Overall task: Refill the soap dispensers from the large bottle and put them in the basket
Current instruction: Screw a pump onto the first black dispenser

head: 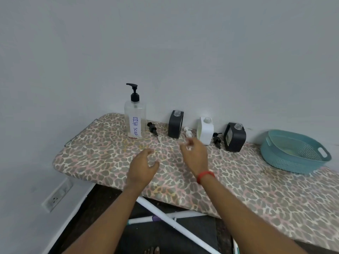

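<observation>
A tall clear bottle (135, 118) labelled DISH SOAP, with a black pump on top, stands at the back left of the board. To its right, along the wall, stand a black dispenser (175, 126), a white dispenser (205, 131) and a second black dispenser (234, 137), all with their necks uncapped. Their pumps lie beside them: a black pump (152, 128), a white pump (188, 132) and another black pump (217, 139). My left hand (145, 165) hovers over the board with curled, spread fingers and holds nothing. My right hand (194, 154) is open just in front of the white pump.
A teal plastic basket (280, 162) sits at the right end of the leopard-print ironing board (110, 162), which runs along a grey wall. White board legs (165, 217) cross below its front edge. A wall socket (56, 197) is low on the left.
</observation>
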Demonstrator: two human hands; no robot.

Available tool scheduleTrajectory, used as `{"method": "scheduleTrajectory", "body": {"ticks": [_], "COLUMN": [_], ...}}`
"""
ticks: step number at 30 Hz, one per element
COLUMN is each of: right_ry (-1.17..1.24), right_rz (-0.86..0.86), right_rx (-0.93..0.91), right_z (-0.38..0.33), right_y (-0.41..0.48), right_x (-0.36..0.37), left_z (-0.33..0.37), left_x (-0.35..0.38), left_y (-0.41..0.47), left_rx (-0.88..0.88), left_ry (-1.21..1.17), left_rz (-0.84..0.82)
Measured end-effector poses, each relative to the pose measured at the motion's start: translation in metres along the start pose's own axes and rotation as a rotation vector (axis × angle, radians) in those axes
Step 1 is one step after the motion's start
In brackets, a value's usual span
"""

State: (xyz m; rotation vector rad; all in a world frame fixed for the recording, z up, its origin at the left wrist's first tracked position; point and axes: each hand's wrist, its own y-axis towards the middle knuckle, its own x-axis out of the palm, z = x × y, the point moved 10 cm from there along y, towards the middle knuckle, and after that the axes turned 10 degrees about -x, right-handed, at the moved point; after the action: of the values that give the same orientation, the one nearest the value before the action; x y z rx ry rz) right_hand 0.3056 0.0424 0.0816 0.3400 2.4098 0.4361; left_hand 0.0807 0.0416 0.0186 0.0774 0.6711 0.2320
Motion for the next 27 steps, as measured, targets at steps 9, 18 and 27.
{"method": "scheduleTrajectory", "body": {"ticks": [9, 18, 27], "right_ry": [-0.095, -0.01, 0.009], "right_rz": [-0.185, -0.112, -0.37], "right_rx": [0.238, 0.258, 0.054], "right_z": [-0.001, -0.001, -0.05], "right_y": [0.133, 0.109, 0.012], "right_x": [0.061, 0.041, 0.044], "left_z": [0.0, 0.006, 0.007], "left_x": [0.013, 0.004, 0.0], "left_y": [0.007, 0.002, -0.008], "left_rx": [0.098, 0.056, -0.016], "left_ry": [0.132, 0.051, -0.107], "left_rz": [-0.018, -0.001, -0.101]}}
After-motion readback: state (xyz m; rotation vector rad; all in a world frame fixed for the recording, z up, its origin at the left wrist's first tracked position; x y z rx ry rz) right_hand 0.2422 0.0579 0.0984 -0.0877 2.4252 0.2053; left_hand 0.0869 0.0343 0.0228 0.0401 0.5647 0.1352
